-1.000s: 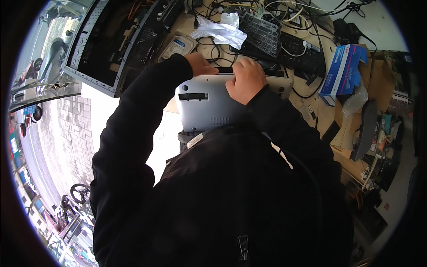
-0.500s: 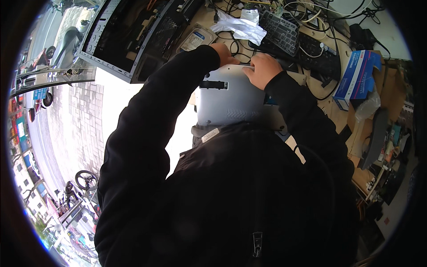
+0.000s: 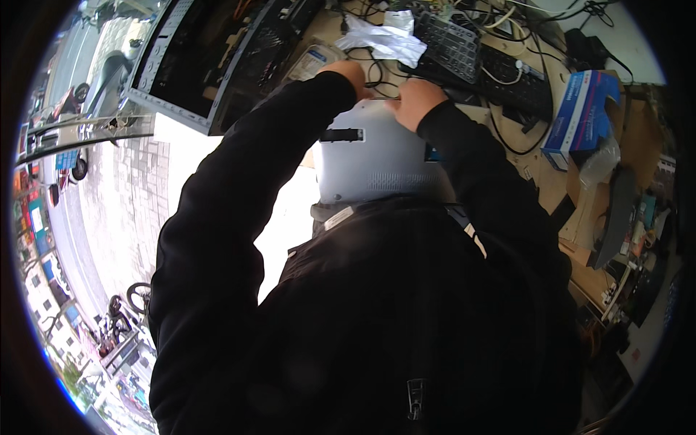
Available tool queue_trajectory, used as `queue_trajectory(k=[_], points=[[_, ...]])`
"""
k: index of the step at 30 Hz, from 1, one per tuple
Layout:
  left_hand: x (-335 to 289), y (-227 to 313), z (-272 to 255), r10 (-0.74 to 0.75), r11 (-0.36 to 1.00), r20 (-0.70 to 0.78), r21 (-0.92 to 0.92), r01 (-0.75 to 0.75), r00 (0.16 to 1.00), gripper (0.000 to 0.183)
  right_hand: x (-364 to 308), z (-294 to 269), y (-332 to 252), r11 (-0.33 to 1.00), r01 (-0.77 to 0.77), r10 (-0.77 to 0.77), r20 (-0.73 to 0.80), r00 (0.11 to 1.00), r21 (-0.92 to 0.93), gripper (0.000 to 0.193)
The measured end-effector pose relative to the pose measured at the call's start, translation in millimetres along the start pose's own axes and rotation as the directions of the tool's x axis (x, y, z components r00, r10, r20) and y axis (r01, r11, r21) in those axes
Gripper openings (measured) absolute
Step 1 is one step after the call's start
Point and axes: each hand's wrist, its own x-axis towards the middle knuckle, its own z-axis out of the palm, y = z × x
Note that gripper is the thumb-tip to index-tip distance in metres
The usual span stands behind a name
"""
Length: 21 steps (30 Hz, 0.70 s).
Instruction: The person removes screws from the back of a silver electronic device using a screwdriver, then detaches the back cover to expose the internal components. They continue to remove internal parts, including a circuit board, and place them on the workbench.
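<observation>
A silver laptop bottom cover (image 3: 377,156), with a dark rectangular slot and a vent grille, lies in front of my body at the table's near edge. My left hand (image 3: 349,75) is bent over its far left edge, fingers curled down and partly hidden. At the far edge, to the right, my right hand (image 3: 419,101) grips with its thumb on the near face and its other fingers out of sight. A bit of blue board (image 3: 433,154) shows beside the cover, next to my right sleeve.
An opened computer tower (image 3: 210,65) stands at far left, with a hard drive (image 3: 316,61) beside it. Beyond my hands lie crumpled white plastic (image 3: 384,38), a loose keyboard (image 3: 448,47), another keyboard (image 3: 515,87) and tangled cables. A blue box (image 3: 582,119) sits at right.
My right hand has shifted slightly left along the cover's far edge, its fingers more tucked in. The whole view has moved a little; the cover stays between my hands.
</observation>
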Motion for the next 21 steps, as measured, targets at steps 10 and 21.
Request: queue_trajectory(k=[10,21], points=[[-5.3,-3.4,2.5,-0.02,1.0,0.048,-0.004,0.021,0.999,0.052,-15.1,-5.6,75.6,0.995,-0.072,0.074,-0.023,0.997,0.074,0.033],[14.3,13.3,-2.0,-0.003,0.999,0.124,-0.034,0.008,0.992,0.047,-5.1,-32.0,108.0,0.99,-0.129,0.106,0.333,0.937,0.049,0.061]])
